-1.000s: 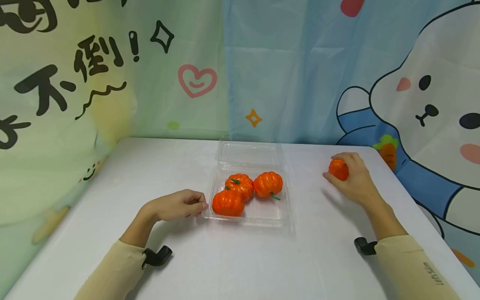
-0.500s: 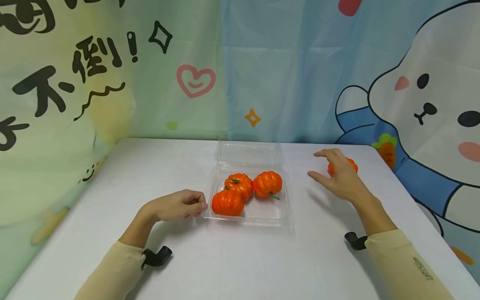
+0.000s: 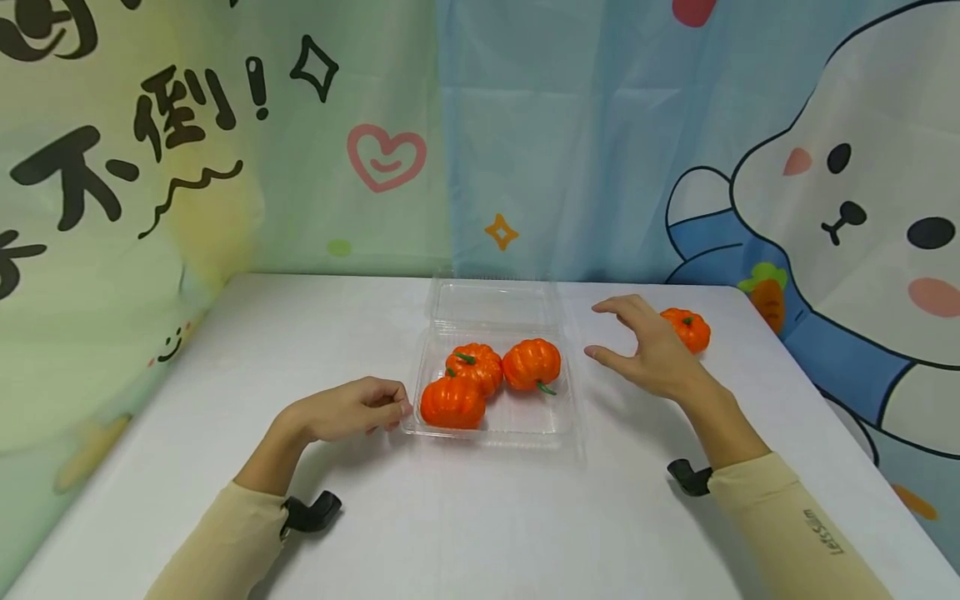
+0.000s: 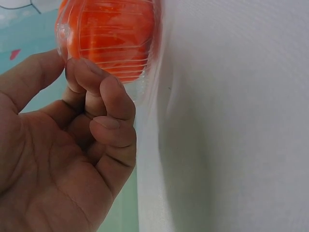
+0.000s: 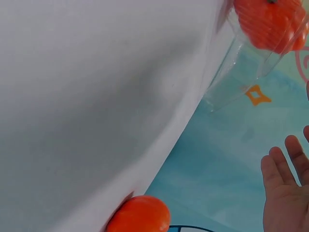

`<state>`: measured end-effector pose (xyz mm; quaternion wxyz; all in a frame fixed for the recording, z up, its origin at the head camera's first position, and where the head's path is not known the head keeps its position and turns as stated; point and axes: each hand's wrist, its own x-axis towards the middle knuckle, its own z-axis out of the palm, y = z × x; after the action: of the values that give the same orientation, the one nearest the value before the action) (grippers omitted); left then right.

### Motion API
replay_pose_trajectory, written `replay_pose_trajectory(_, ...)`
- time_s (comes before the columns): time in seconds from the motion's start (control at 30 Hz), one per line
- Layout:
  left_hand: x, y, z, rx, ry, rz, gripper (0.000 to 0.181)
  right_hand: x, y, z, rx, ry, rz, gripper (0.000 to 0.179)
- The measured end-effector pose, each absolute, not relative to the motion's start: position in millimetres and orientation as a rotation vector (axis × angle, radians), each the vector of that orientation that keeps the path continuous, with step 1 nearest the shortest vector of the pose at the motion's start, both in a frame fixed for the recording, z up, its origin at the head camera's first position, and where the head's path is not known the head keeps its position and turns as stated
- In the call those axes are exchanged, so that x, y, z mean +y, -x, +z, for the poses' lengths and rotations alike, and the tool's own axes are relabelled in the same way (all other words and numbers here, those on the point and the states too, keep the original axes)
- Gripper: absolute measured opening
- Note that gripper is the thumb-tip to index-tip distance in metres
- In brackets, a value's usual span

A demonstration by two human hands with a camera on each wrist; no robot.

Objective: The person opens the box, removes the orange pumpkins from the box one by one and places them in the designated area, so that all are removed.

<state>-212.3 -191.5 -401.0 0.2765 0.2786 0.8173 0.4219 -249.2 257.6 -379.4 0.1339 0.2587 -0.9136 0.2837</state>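
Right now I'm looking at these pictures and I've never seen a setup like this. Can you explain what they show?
Sure. There's no machine here, just a person's two bare hands. The wide picture comes from a camera on the head, looking forward and down. The two close-ups come from cameras on the left and right wrists.

On the white table is a clear plastic container with its lid open. Three orange pumpkins sit inside. A fourth pumpkin lies outside it, on the person's right.

The left hand pinches the container's near left edge. The right hand holds nothing; its thumb and fingers are spread apart between the container and the fourth pumpkin.
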Motion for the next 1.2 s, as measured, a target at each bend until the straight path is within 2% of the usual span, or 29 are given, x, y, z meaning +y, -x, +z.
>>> replay_pose_trajectory(0.4, -193, 212, -403, 2.204, -0.739, 1.134, 0.020, 239, 251, -383, -2.578, -0.911, 0.895, 0.055)
replay_pose_trajectory(1.2, -191, 211, -400, 2.191, -0.729, 1.144, 0.021, 212, 244, -383, -2.642, -1.048, 0.888, 0.059)
